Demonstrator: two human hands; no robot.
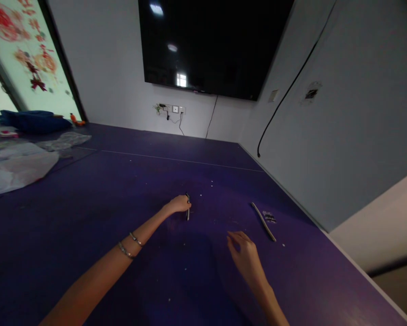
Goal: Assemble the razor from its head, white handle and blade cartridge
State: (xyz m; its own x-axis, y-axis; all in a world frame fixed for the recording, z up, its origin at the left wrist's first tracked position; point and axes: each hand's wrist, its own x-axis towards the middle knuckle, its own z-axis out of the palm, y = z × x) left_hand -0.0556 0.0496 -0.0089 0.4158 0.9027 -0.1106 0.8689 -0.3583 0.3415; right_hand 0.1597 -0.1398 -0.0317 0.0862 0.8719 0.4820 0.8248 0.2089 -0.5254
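My left hand (179, 203), with two bracelets on its forearm, is closed around a slim stick-like thing (188, 214). Its far end is dark and its near end pale; its kind is too small to tell. Off to the right, my right hand (244, 253) hovers above or just over the purple tabletop (196, 280), thumb and forefinger curved into a pinch. Whether anything sits between those fingertips I cannot make out. Beyond the right hand lies a thin pale strip (264, 222), slightly bent, beside a small clear packet with dark pieces (269, 217).
Small white bits (212, 183) are scattered over the surface. Plastic sheeting (23, 165) and a dark blue cloth (36, 121) lie at the left. A black cable (288, 88) hangs down the right wall. A television (213, 45) is mounted on the far wall.
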